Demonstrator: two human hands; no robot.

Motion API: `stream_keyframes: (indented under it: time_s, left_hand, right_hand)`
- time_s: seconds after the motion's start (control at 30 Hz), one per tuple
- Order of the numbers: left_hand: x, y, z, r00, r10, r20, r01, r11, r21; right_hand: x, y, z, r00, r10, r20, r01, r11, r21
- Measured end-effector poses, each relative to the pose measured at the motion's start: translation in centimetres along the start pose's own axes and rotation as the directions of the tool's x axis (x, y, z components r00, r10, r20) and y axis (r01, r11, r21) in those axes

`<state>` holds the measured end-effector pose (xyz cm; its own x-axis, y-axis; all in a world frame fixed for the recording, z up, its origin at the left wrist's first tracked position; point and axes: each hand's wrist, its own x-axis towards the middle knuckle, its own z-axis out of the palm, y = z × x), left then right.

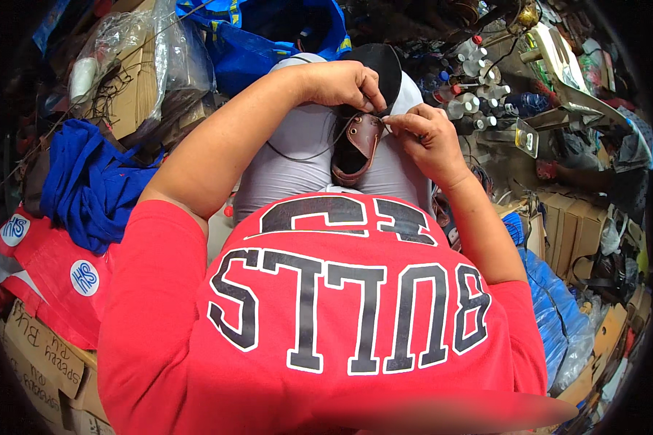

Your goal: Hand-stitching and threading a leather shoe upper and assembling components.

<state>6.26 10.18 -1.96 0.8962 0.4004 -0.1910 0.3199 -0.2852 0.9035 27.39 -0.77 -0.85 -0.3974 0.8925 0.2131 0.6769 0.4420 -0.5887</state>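
A brown leather shoe [355,148] with metal eyelets lies between my thighs, its opening toward me. My left hand [352,85] is bent over the shoe's far end with thumb and fingers pinched together. From the other side my right hand [426,138] pinches at the same spot, close to the eyelets. What sits between the fingertips is too small to make out. A thin dark cord [297,157] loops over my left thigh and runs up to the shoe beside my left fingers. Beyond the hands stands a black, rounded flat piece [379,64], partly hidden by my left hand.
A blue bag [268,54] stands ahead. Cardboard under clear plastic [134,87] is at the far left, with blue fabric [94,181] and a red bag [58,272] nearer. Several bottles [471,94] crowd the far right; cardboard boxes [569,225] and blue plastic sheeting [555,312] lie nearer.
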Motion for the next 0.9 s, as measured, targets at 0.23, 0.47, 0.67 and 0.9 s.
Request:
stream_keyframes:
  time_s: [0.23,0.47,0.67,0.9]
  left_hand:
    - [0.1,0.4,-0.3,0.999,-0.020,0.036,0.018,0.999,0.047]
    - [0.0,1.8,-0.6,0.997,0.044,0.060,-0.062,0.935,0.348]
    - [1.2,1.9,-0.6,0.980,0.191,-0.056,-0.134,0.841,0.524]
    - [0.8,0.7,0.0,0.965,0.217,-0.147,-0.135,0.891,0.433]
  right_hand:
    - [1.3,-1.3,-1.3,0.982,0.056,0.180,-0.036,0.993,-0.111]
    - [3.4,-4.6,-2.5,0.935,0.034,0.352,0.151,0.861,-0.485]
    - [5.0,-4.9,-1.8,0.912,-0.002,0.410,0.265,0.766,-0.586]
    - [3.6,-3.1,0.5,0.975,-0.022,0.220,0.125,0.876,-0.466]
